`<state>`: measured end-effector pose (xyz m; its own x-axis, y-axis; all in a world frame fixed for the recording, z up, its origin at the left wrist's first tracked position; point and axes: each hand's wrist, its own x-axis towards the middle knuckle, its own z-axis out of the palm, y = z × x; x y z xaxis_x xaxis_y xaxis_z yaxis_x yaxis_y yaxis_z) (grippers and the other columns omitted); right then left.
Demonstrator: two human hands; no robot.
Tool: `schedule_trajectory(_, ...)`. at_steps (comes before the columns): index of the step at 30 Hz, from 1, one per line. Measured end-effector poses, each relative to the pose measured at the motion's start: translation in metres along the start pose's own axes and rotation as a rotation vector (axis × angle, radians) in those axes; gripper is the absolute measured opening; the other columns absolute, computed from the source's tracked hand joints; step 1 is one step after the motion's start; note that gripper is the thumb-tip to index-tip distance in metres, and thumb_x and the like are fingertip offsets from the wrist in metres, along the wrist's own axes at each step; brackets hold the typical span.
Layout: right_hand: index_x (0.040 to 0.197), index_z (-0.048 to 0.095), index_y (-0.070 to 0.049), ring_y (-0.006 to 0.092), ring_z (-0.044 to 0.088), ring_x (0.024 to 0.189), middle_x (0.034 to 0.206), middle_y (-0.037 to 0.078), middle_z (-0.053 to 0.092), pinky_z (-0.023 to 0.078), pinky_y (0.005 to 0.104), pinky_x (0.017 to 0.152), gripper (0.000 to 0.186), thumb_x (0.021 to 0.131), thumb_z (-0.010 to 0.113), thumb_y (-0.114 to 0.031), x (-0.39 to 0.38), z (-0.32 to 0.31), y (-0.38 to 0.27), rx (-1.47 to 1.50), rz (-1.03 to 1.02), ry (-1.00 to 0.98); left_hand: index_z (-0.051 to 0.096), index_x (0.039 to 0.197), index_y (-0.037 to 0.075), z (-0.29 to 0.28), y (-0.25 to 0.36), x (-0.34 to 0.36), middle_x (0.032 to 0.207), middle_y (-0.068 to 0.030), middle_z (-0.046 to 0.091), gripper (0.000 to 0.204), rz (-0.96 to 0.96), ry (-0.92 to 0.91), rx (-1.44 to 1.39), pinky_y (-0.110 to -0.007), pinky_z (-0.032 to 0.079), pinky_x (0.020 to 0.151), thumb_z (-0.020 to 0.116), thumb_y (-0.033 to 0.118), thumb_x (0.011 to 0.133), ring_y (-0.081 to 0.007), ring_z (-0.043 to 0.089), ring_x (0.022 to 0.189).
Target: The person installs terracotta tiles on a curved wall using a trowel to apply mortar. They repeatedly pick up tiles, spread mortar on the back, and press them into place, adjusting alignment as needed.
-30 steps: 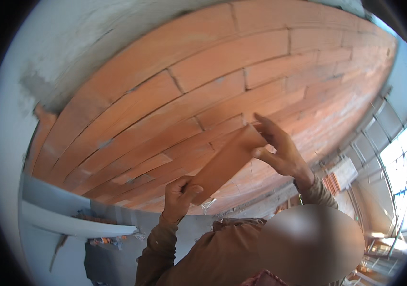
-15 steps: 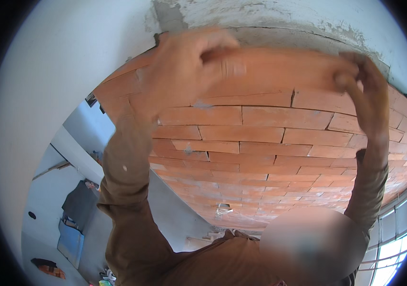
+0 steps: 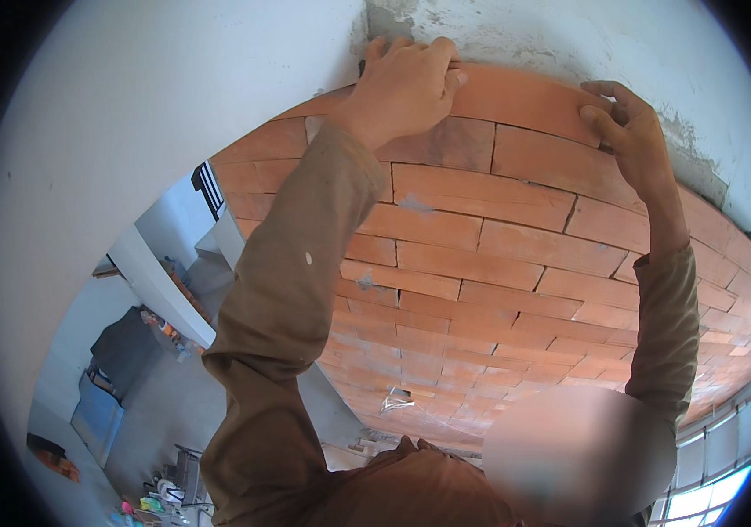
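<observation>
Both of my arms reach up to a thin, flat terracotta brick [image 3: 525, 98] in the top row of the brick surface, against the pale plaster. My left hand [image 3: 406, 92] is closed on its left end, fingers curled over the upper edge and thumb along its face. At the other end my right hand [image 3: 628, 132] pinches it between bent fingers and thumb. Beneath it a row of laid bricks [image 3: 446, 143] runs close along its lower edge. Part of the brick's left end is hidden behind my left hand.
A smooth white wall [image 3: 129, 114] curves along the left. Rough grey plaster [image 3: 516, 35] borders the bricks above. White wires [image 3: 396, 402] hang from a hole in the brickwork. A barred window [image 3: 709, 492] is at the lower right; assorted items [image 3: 169, 492] stand at lower left.
The brick has gone from blurred motion in front of the brickwork to lying along the top row at the plaster. Both hands moved with it, and my view has shifted.
</observation>
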<state>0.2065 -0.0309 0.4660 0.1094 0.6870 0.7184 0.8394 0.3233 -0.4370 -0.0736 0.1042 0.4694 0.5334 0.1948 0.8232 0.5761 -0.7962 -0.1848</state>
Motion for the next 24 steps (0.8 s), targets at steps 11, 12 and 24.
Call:
schedule_trajectory(11, 0.127, 0.062, 0.002, 0.0146, 0.064, 0.092, 0.106, 0.014, 0.072, 0.053, 0.0289, 0.080, 0.040, 0.095, 0.066, -0.022, 0.005, 0.011, -0.006, 0.282, 0.031, -0.026, 0.056, 0.135, 0.005, 0.070, 0.042, -0.024, 0.137, -0.0188, 0.054, 0.060, 0.255, 0.577, 0.040, -0.061, 0.028, 0.113, 0.071, 0.038, 0.088, -0.0377, 0.048, 0.131)
schedule_trajectory(12, 0.127, 0.062, 0.002, 0.0152, 0.065, 0.094, 0.107, 0.015, 0.072, 0.053, 0.0291, 0.081, 0.041, 0.095, 0.066, -0.022, 0.006, 0.012, -0.006, 0.282, 0.040, -0.035, 0.055, 0.137, 0.004, 0.071, 0.041, -0.023, 0.139, -0.0195, 0.053, 0.062, 0.232, 0.584, 0.014, -0.062, 0.027, 0.113, 0.072, 0.038, 0.088, -0.0384, 0.047, 0.132)
schedule_trajectory(24, 0.130, 0.061, 0.005, 0.0155, 0.065, 0.094, 0.109, 0.016, 0.071, 0.054, 0.0292, 0.082, 0.043, 0.097, 0.064, -0.023, 0.006, 0.016, -0.002, 0.317, 0.008, 0.002, 0.058, 0.132, 0.002, 0.077, 0.035, -0.012, 0.132, -0.0198, 0.054, 0.063, 0.196, 0.608, -0.020, -0.073, 0.018, 0.114, 0.070, 0.044, 0.087, -0.0377, 0.048, 0.129)
